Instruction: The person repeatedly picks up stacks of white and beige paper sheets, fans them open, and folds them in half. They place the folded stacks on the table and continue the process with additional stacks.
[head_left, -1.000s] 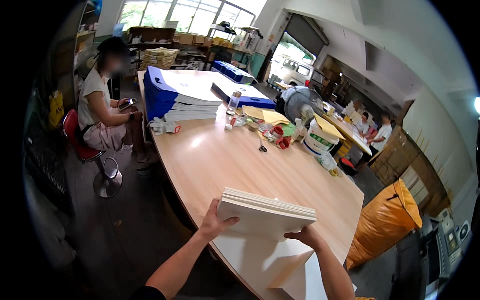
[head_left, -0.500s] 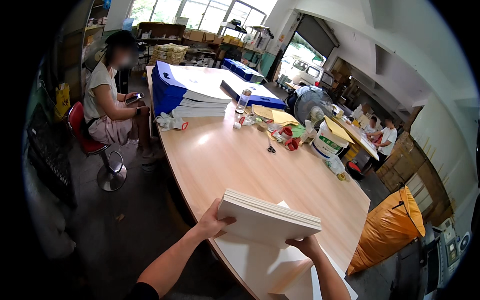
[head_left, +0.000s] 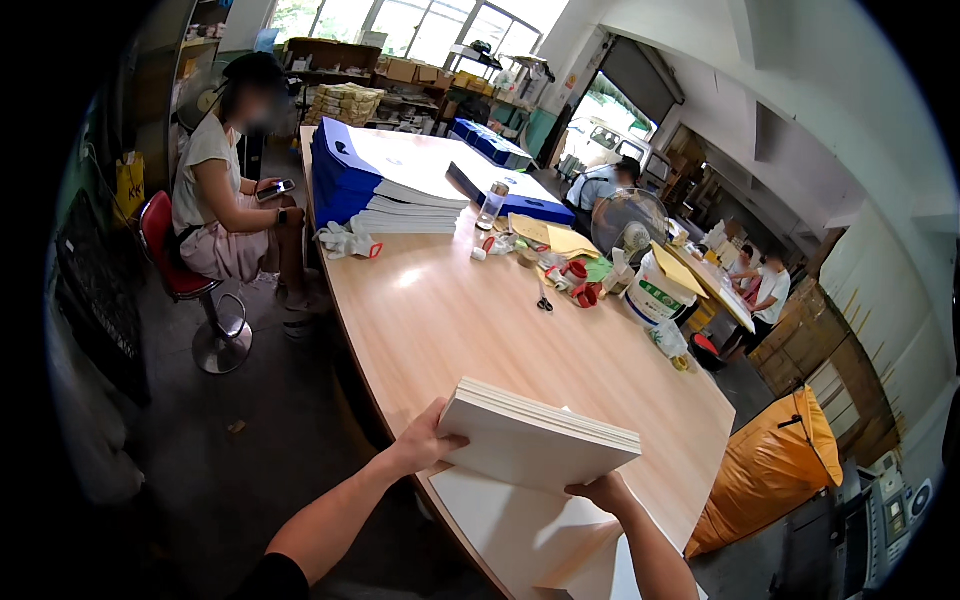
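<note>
Both my hands, left and right, grip the stack of white flat cardboard sheets, lifted off the wooden bench; not yet set down.

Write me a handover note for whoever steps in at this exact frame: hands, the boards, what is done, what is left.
Left hand: grips the left edge of the stack of white boards.
Right hand: holds the stack's near right edge from below.
The stack is lifted and tilted above loose white sheets at the near end of the wooden table.
Done: stack picked up, held in both hands.
Left: it is not yet set down anywhere.
Further along the table lie a blue-and-white pile, scissors and a white bucket.
</note>
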